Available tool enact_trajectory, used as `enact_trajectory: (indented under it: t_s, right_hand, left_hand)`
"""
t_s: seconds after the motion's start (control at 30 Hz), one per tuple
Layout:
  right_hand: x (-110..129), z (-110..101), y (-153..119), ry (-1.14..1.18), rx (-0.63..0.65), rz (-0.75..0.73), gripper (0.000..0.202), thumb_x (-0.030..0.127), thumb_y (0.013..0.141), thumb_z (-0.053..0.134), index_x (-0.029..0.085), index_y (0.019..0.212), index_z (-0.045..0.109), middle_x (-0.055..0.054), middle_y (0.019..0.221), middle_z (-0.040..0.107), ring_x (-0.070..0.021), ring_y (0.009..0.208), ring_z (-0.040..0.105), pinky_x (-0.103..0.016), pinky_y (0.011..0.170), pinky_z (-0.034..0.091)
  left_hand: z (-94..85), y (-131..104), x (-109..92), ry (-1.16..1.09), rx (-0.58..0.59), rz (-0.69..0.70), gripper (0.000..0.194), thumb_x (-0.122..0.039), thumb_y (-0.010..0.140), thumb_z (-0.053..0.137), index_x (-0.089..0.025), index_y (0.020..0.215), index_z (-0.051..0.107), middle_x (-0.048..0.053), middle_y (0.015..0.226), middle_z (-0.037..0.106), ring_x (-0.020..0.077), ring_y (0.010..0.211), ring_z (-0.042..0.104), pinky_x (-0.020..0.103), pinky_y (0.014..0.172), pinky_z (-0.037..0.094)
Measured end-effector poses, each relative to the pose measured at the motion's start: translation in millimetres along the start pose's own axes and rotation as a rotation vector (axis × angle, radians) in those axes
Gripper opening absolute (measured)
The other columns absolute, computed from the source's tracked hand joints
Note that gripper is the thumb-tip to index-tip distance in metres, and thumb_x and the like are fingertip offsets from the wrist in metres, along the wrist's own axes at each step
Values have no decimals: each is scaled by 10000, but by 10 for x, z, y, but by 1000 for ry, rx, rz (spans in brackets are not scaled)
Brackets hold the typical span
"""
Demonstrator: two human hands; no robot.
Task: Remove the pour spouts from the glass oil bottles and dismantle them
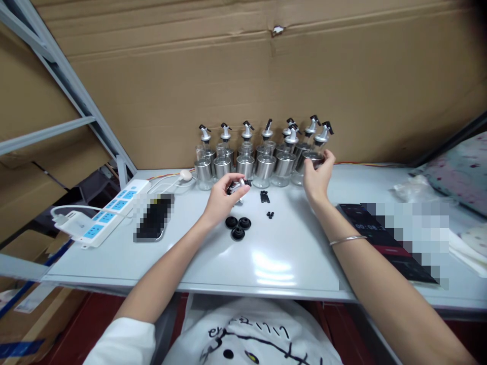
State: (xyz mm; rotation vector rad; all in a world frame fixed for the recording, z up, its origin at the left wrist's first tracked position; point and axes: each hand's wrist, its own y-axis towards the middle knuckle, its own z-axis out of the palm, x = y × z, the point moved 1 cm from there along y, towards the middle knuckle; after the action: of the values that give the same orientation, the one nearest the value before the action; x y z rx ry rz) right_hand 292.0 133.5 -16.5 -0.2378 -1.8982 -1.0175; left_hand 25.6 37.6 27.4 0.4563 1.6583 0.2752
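My left hand (227,196) is closed around silver-and-black spout parts (239,186) above the table. At the right end of the bottle rows, my right hand (318,175) grips a glass-and-steel bottle (313,156) topped with a silver and black spout (324,132). Several similar bottles stand in two rows; the back ones carry spouts, while front ones at the left, such as one bottle (203,170), have bare necks. Three round black caps (238,232) lie below my left hand. Small black strips (265,196) and tiny black pieces (270,215) rest between my hands.
A white power strip (110,213) with cables and a phone (154,218) are at the left. A dark tablet-like device (384,241) lies beside my right forearm. Clear plastic (414,188) and patterned fabric (460,167) are at the right. Cardboard (243,76) stands behind the bottles.
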Motion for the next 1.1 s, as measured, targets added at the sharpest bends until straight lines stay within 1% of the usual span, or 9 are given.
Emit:
enact_trajectory:
  t_s: [0.17, 0.27, 0.37, 0.53, 0.6, 0.7, 0.8, 0.93, 1.1]
  right_hand:
    - [18, -2, -43, -31, 19, 20, 598, 232, 742, 477, 97, 1303, 322, -197, 1293, 434, -275, 1205, 448, -455, 1059, 324]
    - [179, -66, -114, -83, -68, -49, 596, 204, 747, 465, 132, 1317, 304, -201, 1354, 345, -310, 1311, 321, -525, 1080, 257]
    - [503, -148, -265, -89, -148, -342, 583, 220, 808, 458, 193, 1358, 266, -169, 1445, 211, -315, 1386, 182, -553, 1071, 252]
    - [985, -159, -628, 39, 145, -882, 392, 252, 852, 493, 262, 1241, 437, -112, 1200, 487, -282, 1157, 469, -489, 950, 409]
    - [1064, -130, -748, 52, 255, -983, 328, 242, 853, 510, 255, 1181, 498, -95, 1092, 540, -257, 1036, 524, -444, 884, 449]
    - [1100, -101, -850, 67, 284, -1024, 296, 235, 862, 518, 232, 1158, 529, -104, 1070, 545, -245, 997, 527, -412, 831, 467]
    - [1100, -99, -878, 49, 300, -1032, 253, 227, 884, 502, 231, 1130, 560, -108, 1092, 543, -233, 995, 526, -404, 829, 472]
    - [1069, -101, -868, 6, 388, -980, 236, 289, 902, 496, 247, 1113, 593, -111, 1123, 547, -236, 1002, 532, -409, 840, 477]
    - [1008, -72, -866, -41, 457, -983, 350, 448, 892, 507, 251, 1167, 594, -128, 1169, 560, -260, 1032, 533, -421, 852, 466]
  left_hand:
    - [-3, 2, 5, -32, 3, -51, 251, -312, 752, 648, -168, 955, 621, -3, 798, 596, 93, 709, 518, 207, 653, 407]
    - [5, 15, 44, -91, 26, -109, 296, -365, 768, 632, -150, 972, 626, 3, 756, 596, 102, 687, 554, 215, 626, 422]
    - [25, 20, 85, -126, 68, -160, 332, -417, 780, 613, -143, 966, 628, 23, 778, 626, 109, 668, 579, 226, 610, 441]
    - [42, -13, 79, -54, -24, -121, 298, -340, 697, 703, -167, 930, 634, 14, 836, 622, 99, 690, 558, 216, 617, 478]
    - [40, -27, 70, -11, -63, -97, 310, -300, 667, 727, -177, 935, 633, 28, 937, 605, 108, 729, 571, 212, 598, 492]
    - [49, -37, 74, 61, -59, -40, 341, -252, 645, 741, -181, 958, 626, 35, 989, 593, 102, 737, 570, 195, 583, 471]
    - [73, -45, 89, 65, -28, -41, 393, -242, 638, 742, -175, 984, 568, -2, 843, 603, 64, 613, 498, 182, 535, 394]
    - [90, -64, 66, 51, 49, -22, 219, -230, 717, 624, -165, 900, 522, -27, 728, 548, 76, 619, 471, 195, 555, 367]
    - [93, -92, 35, 186, 177, -68, 199, -150, 678, 539, -162, 877, 544, -38, 717, 531, 85, 613, 455, 212, 578, 362]
